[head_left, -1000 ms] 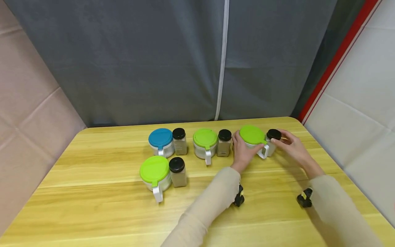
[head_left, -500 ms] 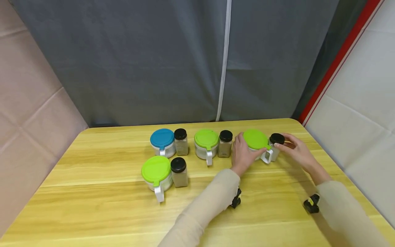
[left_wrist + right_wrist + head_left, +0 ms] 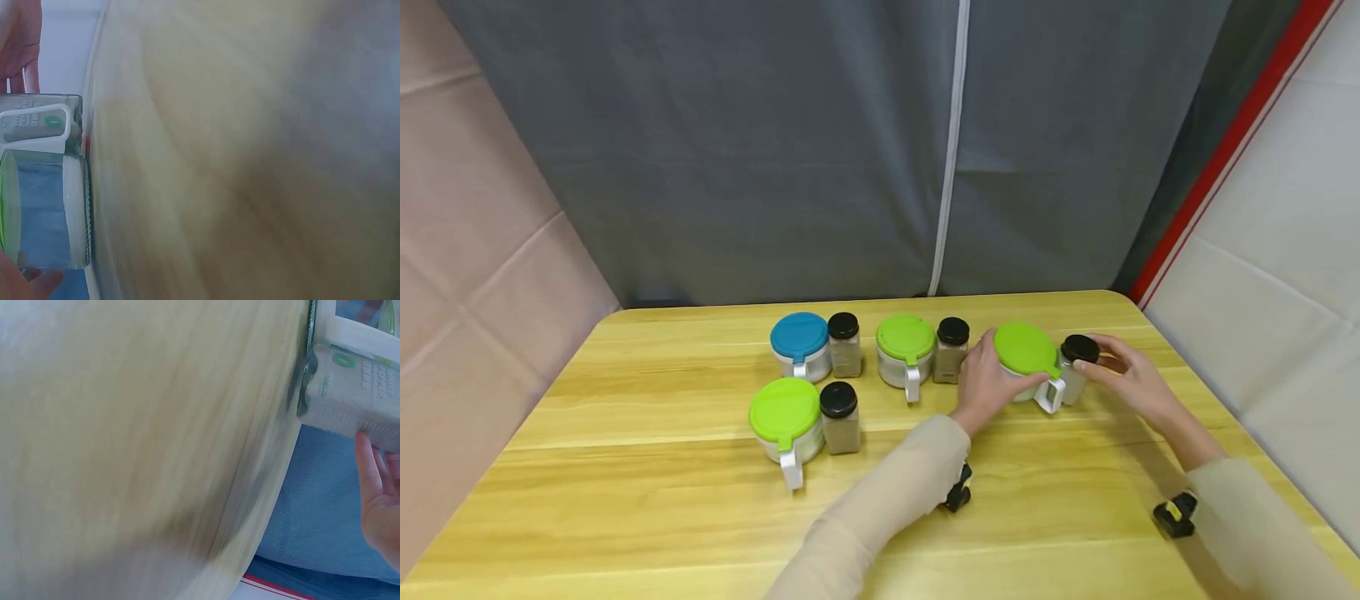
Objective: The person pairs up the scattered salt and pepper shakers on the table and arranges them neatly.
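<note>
My left hand (image 3: pixel 988 382) holds a glass jar with a green lid (image 3: pixel 1026 347) and a white handle, fingers at its left side and thumb across the front. Close against that jar's right side stands a clear spice bottle with a black cap (image 3: pixel 1079 348), which my right hand (image 3: pixel 1126 375) grips from the right. In the left wrist view the glass jar (image 3: pixel 44 212) and the spice bottle (image 3: pixel 44 122) lie side by side, both at the left edge. Fingers of my right hand (image 3: pixel 382 512) touch the bottle's printed side (image 3: pixel 353 387) in the right wrist view.
Left of my hands stand a green-lidded jar (image 3: pixel 906 337) with a spice bottle (image 3: pixel 951 354), and a blue-lidded jar (image 3: pixel 799 337) with another bottle (image 3: pixel 845 348). Nearer are a further green-lidded jar (image 3: pixel 784 412) and bottle (image 3: pixel 840 421). A grey curtain (image 3: pixel 775 167) hangs behind the wooden table (image 3: pixel 625 483).
Both hands have moved the right-hand green-lidded jar and its spice bottle together, a little nearer and slightly rightward. The other jars and bottles keep their places on the table.
</note>
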`<state>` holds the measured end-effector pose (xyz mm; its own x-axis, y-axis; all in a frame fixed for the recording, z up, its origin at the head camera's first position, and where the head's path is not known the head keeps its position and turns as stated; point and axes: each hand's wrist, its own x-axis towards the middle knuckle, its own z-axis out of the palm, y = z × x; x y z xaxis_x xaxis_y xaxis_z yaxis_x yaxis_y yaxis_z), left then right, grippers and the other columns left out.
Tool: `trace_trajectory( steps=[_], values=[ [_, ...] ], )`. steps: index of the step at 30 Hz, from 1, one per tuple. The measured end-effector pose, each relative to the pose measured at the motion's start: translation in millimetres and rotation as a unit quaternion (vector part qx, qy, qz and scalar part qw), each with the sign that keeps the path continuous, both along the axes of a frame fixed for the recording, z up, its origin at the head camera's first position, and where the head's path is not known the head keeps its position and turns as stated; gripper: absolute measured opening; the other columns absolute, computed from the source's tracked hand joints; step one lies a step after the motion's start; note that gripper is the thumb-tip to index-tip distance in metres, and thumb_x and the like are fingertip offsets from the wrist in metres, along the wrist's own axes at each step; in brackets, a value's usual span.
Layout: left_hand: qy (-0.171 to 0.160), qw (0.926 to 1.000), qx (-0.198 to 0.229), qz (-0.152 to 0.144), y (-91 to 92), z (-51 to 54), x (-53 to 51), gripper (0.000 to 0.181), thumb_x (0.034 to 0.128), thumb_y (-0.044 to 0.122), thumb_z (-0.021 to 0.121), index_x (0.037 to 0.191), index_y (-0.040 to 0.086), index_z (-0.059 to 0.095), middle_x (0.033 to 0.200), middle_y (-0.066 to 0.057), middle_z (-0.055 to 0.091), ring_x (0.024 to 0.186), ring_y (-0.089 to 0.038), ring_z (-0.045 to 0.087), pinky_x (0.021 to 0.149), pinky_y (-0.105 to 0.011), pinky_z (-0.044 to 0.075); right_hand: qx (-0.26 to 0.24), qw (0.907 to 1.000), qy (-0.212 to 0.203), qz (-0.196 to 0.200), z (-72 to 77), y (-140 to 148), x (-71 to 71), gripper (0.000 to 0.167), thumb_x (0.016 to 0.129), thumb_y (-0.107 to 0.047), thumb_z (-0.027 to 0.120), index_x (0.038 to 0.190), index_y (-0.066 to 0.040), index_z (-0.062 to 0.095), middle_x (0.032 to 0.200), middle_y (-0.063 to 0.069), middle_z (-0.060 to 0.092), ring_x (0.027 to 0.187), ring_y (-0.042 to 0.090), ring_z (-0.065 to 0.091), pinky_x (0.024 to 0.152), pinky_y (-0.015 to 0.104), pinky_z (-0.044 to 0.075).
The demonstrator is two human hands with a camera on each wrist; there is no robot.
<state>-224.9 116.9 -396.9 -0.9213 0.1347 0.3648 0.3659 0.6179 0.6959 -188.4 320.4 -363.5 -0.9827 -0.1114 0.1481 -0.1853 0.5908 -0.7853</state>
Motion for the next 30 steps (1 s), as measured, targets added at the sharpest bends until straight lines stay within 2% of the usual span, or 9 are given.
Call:
trace_trajectory(
  steps=[3,9,19,30],
  values=[
    [0.005,0.9998,-0.003,-0.017,-2.9,1.7,1.4,0.09,0.0578,0.06,0.07,0.127,0.012,0.039,0.109,0.001,0.054,0.096,-0.014,0.052,0.076,-0.026,0.045,0.001,1.0,0.007,-0.003,2.0,0,3.8,0.052,0.088,-0.026,0.055,0.131,-0.003,0.037,0.12,0.004,0.042,0.109,0.031,0.042,0.07,0.013,0.04],
    [0.011,0.998,-0.026,-0.057,-10.9,9.1,7.1,0.09,0.0583,0.06,0.07,0.127,0.011,0.039,0.107,0.001,0.055,0.094,-0.013,0.053,0.075,-0.024,0.044,-0.016,0.9992,0.035,0.002,2.8,1,10.4,0.048,0.087,-0.021,0.057,0.129,-0.004,0.04,0.113,-0.01,0.045,0.096,-0.004,0.044,0.069,0.012,0.041],
    [-0.01,0.9904,-0.039,-0.132,-36.3,26.1,22.1,0.088,0.0571,0.055,0.074,0.127,0.013,0.041,0.11,0.002,0.053,0.093,-0.01,0.051,0.075,-0.023,0.042,-0.012,0.9991,0.041,0.003,7.7,-8,23.0,0.046,0.087,-0.018,0.058,0.126,-0.001,0.041,0.112,-0.008,0.044,0.094,-0.006,0.043,0.066,0.013,0.044],
    [-0.026,0.9795,-0.051,-0.193,-73.1,41.3,37.5,0.089,0.0569,0.051,0.076,0.129,0.015,0.04,0.111,0.004,0.054,0.093,-0.007,0.052,0.077,-0.021,0.042,-0.014,0.9983,0.055,-0.016,11.7,-27,35.5,0.045,0.086,-0.019,0.059,0.122,0.001,0.042,0.111,-0.005,0.044,0.091,-0.007,0.044,0.064,0.013,0.045]
  ],
)
